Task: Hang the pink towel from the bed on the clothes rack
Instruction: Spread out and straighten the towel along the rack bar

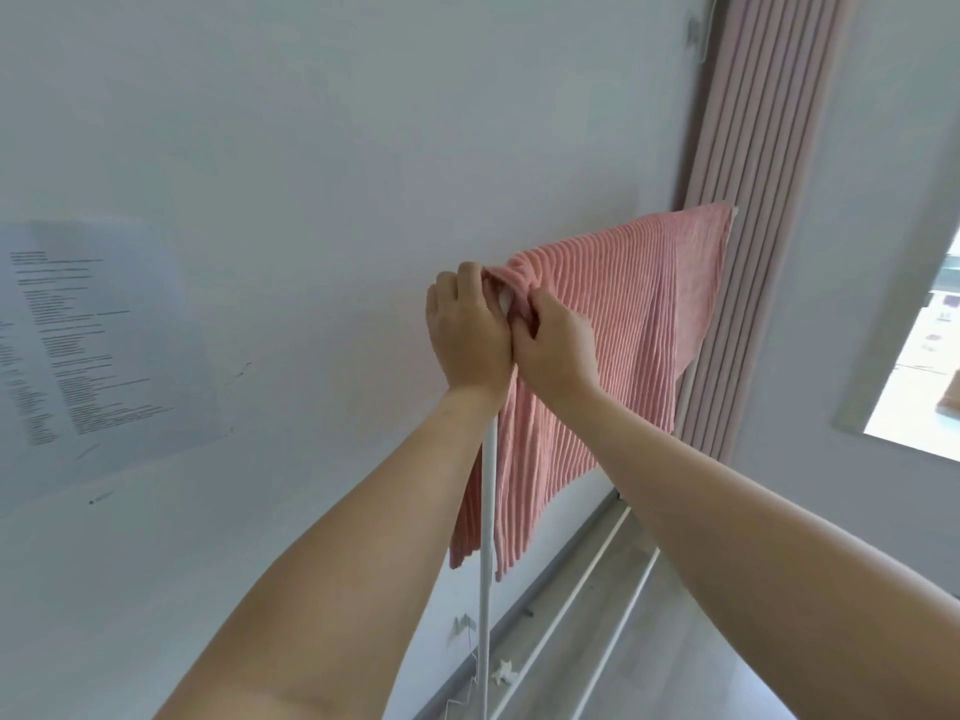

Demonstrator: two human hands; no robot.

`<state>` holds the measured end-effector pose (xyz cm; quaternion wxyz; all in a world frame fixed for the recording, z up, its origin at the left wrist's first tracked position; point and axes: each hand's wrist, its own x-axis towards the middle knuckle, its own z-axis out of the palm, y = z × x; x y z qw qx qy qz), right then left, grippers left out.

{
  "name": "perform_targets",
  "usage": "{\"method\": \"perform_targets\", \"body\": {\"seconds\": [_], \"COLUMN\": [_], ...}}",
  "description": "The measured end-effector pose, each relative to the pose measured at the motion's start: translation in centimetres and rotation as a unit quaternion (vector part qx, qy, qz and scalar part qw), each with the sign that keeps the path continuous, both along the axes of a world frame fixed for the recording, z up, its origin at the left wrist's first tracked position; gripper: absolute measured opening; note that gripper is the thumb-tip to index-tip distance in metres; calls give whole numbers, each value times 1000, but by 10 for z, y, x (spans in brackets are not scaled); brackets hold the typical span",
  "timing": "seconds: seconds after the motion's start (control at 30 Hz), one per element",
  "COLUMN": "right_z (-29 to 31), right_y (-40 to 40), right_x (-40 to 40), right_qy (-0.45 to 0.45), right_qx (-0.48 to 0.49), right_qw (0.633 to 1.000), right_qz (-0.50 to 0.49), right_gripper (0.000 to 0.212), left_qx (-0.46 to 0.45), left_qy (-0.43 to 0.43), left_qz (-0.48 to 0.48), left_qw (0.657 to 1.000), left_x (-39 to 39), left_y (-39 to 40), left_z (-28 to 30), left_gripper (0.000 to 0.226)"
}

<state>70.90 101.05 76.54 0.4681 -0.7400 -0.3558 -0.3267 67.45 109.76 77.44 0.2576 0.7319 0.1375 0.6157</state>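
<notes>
The pink ribbed towel is draped over the top bar of the white clothes rack and hangs down on both sides of it. My left hand and my right hand are side by side at the rack's near top corner. Each pinches the towel's near edge, the left on the wall side of the bar, the right on my side. The top bar is hidden under the towel except its far end by the curtain. The bed is out of view.
A white wall runs close behind the rack, with a printed paper sheet taped on it at the left. A pink pleated curtain hangs past the rack's far end, beside a bright window. The rack's lower rails run above a grey floor.
</notes>
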Motion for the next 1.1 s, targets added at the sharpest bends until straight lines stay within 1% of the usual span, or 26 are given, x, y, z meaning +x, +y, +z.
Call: {"method": "perform_targets", "body": {"seconds": [0.07, 0.1, 0.17, 0.23, 0.33, 0.47, 0.57, 0.63, 0.7, 0.77, 0.8, 0.87, 0.9, 0.93, 0.97, 1.0, 1.03, 1.07, 1.1], "right_z": [-1, -3, -8, -14, -22, -29, -24, -18, -14, -22, -31, -57, -74, -89, -107, -122, -136, -149, -160], "right_y": [-3, -5, -7, -9, -7, -4, -6, -5, -4, -3, -4, -6, -6, -5, -4, -3, -2, 0, 2], "right_x": [0, 0, 3, 6, 4, 1, -5, -10, -13, -15, -16, -19, -22, -25, -30, -33, -37, -40, -41], "right_qy": [-12, -8, 21, 40, 52, 77, 60, 39, 28, 30, 43, 71, 85, 100, 120, 137, 151, 164, 176], "right_qx": [38, 28, -38, -81, -86, -100, -67, -6, 38, 43, 39, 24, 14, 1, -15, -32, -52, -72, -92], "right_qw": [999, 999, 999, 995, 995, 992, 996, 999, 999, 998, 997, 995, 993, 991, 989, 986, 982, 978, 973], "right_qz": [12, 19, 31, 35, 25, -2, -5, -3, -6, -29, -43, -71, -80, -85, -86, -89, -96, -107, -118], "right_gripper": [18, 18, 19, 22, 28, 24, 29, 33, 28, 20, 20, 29, 33, 37, 41, 44, 44, 42, 36], "left_qx": [-4, -13, -36, -23, 18, 47, 24, -24, -60, -57, -50, -62, -95, -159, -244, -325, -386, -410, -405], "left_qy": [3, 0, -4, 14, 35, 44, 48, 65, 72, 65, 60, 58, 63, 79, 106, 140, 188, 247, 304], "left_qz": [30, 14, -71, -118, -132, -108, -92, -116, -141, -141, -142, -166, -192, -233, -276, -312, -334, -343, -352], "left_qw": [1000, 1000, 997, 993, 991, 992, 994, 991, 986, 986, 987, 983, 975, 956, 924, 882, 839, 808, 788], "left_x": [0, 0, -2, -4, -7, -9, -10, -12, -13, -14, -15, -18, -19, -18, -18, -19, -22, -26, -30], "left_y": [3, 5, 12, 18, 25, 20, 17, 17, 18, 19, 18, 20, 23, 26, 30, 36, 43, 50, 58], "left_z": [-4, -6, -11, -14, -15, -12, -19, -27, -33, -35, -36, -43, -51, -60, -74, -88, -104, -120, -136], "left_gripper": [31, 29, 24, 17, 18, 29, 36, 42, 46, 42, 38, 34, 36, 39, 43, 43, 37, 31, 34]}}
